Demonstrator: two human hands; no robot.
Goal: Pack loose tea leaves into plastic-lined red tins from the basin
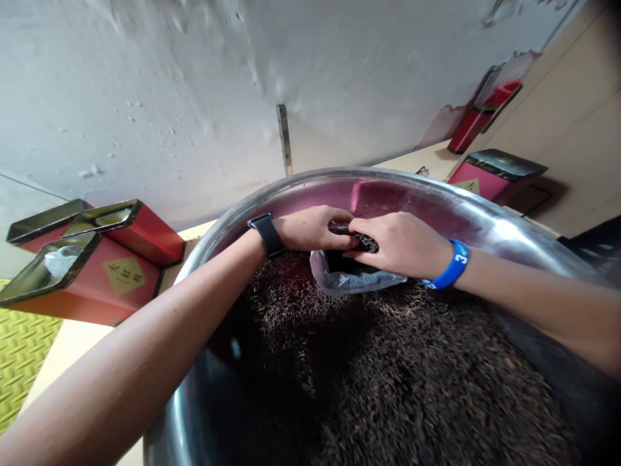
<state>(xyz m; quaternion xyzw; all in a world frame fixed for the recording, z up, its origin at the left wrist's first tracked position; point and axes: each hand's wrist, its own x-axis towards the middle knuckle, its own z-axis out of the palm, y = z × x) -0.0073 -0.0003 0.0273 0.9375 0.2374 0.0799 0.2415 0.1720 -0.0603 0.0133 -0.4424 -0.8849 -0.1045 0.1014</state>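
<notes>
Inside a large shiny metal basin point(334, 173), a deep bed of dark loose tea leaves point(412, 369) lies heaped. Over the far part of the leaves, both hands meet at a clear plastic bag point(356, 283) whose folded edge shows below them. My left hand point(323, 228), with a dark watch on its wrist, has its fingers curled at the bag's far left side. My right hand point(400, 239), wearing a blue wristband point(449, 264), is curled from the right, thumb and fingers close together. Dark leaves show in the gap between the fingers. The hands hide most of the bag.
At the left stand red tins point(123, 272), one with white plastic point(62, 262) in its mouth. Another red tin point(495, 175) lies to the right, and one more point(473, 123) stands behind. A worn wall point(194, 97) rises behind the basin.
</notes>
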